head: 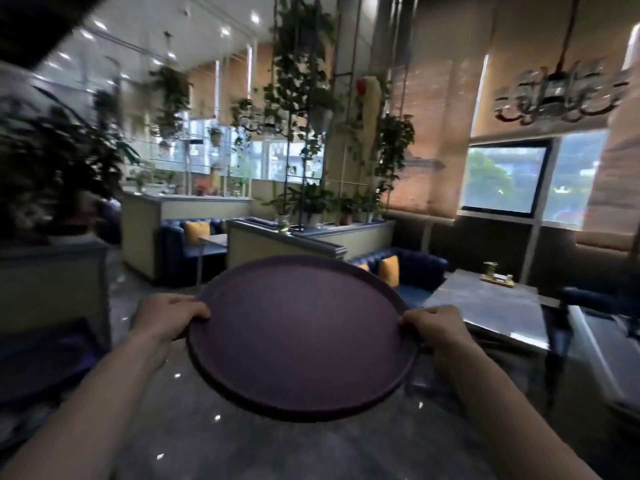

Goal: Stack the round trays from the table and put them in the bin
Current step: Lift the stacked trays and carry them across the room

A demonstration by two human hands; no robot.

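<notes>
Grip: left hand and right hand clamp opposite rims of round purple tray | tray held in air, chest level, above glossy floor | surface far right | frame blurred

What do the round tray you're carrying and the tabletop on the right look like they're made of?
Round tray: probably plastic or rubber-coated, with a matte, finely grained dark purple-brown surface that shows no glare and a raised moulded rim. Tabletop: looks like polished grey stone or a marble-look laminate, going by its mottled pattern and the window light it reflects; the blur leaves it open.
</notes>
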